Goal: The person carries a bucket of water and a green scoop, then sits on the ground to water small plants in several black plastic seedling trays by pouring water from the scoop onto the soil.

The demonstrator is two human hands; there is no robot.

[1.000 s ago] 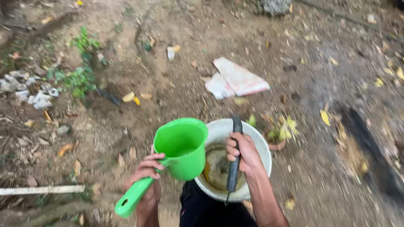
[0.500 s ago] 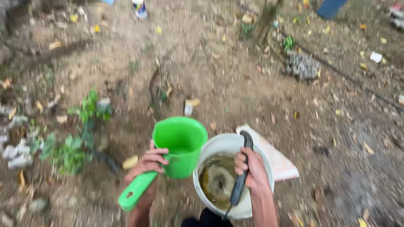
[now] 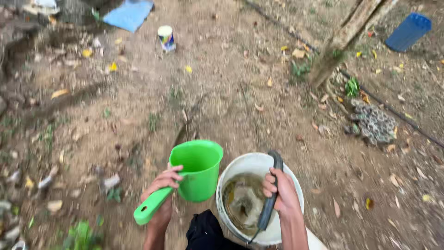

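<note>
Green dipper in left hand, white bucket — handle in right hand

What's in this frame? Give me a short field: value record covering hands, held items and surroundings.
setting: outdoor dirt ground with scattered dry leaves
left hand: grips the handle of a green plastic dipper, held upright
right hand: closed around the black bucket handle
white bucket: holds murky brownish water
far objects: blue sheet, small can, blue container
right side: tree trunk, pile of stones
near bottom edge: dark clothing of the person
</note>
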